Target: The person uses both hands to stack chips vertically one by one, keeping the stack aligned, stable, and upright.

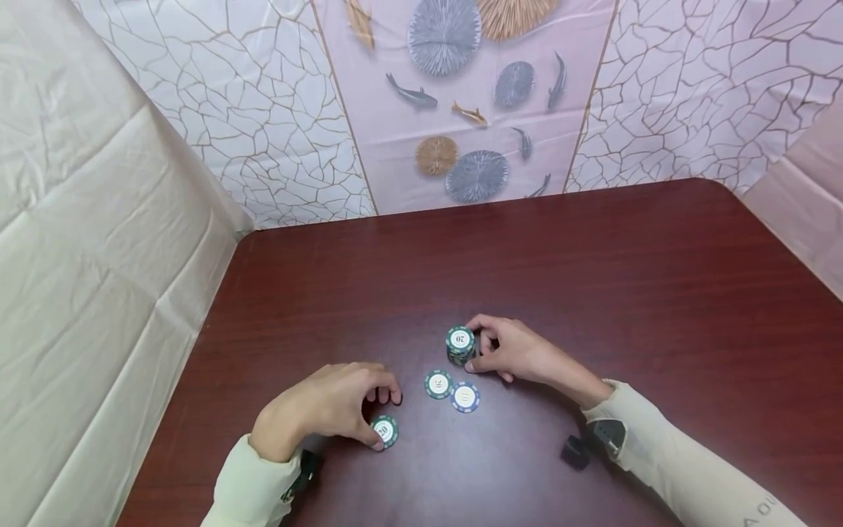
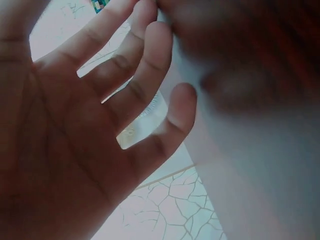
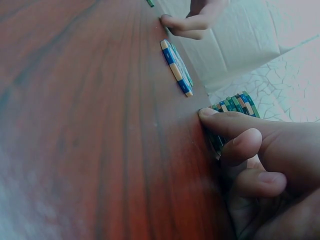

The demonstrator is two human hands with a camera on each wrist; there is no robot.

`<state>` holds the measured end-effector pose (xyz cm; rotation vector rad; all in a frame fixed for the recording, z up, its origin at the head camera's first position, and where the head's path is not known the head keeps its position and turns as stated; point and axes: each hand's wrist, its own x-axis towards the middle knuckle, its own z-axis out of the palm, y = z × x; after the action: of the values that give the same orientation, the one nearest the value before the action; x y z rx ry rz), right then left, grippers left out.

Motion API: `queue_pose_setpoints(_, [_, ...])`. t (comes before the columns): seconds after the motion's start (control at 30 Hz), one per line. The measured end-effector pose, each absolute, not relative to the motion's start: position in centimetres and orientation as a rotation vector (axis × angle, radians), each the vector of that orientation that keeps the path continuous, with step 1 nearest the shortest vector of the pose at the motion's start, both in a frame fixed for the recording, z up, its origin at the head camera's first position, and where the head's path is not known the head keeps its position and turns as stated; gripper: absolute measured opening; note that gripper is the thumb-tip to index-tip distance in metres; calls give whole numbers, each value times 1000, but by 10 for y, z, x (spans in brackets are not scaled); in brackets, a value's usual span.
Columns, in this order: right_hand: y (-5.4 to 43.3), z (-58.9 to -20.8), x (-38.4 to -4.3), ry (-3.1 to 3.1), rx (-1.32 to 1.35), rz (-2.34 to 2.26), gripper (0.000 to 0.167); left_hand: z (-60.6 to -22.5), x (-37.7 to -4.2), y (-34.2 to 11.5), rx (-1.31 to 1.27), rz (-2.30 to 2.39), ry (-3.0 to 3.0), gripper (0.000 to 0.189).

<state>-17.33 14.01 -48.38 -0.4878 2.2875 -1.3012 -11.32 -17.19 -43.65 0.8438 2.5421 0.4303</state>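
My right hand (image 1: pixel 516 350) holds the right side of a stack of poker chips (image 1: pixel 460 341), thumb at its near edge and index finger at its far edge. The top chip is green and marked 20. Layered edges of this stack (image 3: pixel 247 103) show past the thumb in the right wrist view. My left hand (image 1: pixel 326 402) arches low over the table, its thumb tip on the edge of a single green chip (image 1: pixel 387 428). Loosely bent fingers (image 2: pixel 157 50) fill the left wrist view, where that chip is out of sight.
Between the hands lie a green chip (image 1: pixel 437 383) marked 20 and a blue chip (image 1: pixel 465 397) marked 10, edge to edge. All rest on a dark red-brown wooden table (image 1: pixel 560 256). Patterned cloth (image 1: pixel 474 110) hangs behind it, and pale cloth (image 1: pixel 99 219) at the left.
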Motion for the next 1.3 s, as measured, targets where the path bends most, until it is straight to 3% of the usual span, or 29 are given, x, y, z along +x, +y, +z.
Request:
queue_pose_setpoints(0.2, [140, -484, -174, 2304, -494, -1296, 49, -440, -114, -167, 938, 371, 2639, 32])
queue_pose_setpoints(0.83, [139, -483, -173, 2291, -499, -1308, 50, -444, -110, -163, 974, 339, 2744, 37])
queue_pose_setpoints(1.3, [140, -483, -172, 2289, -507, -1306, 48, -439, -137, -160, 1028, 775, 2602, 36])
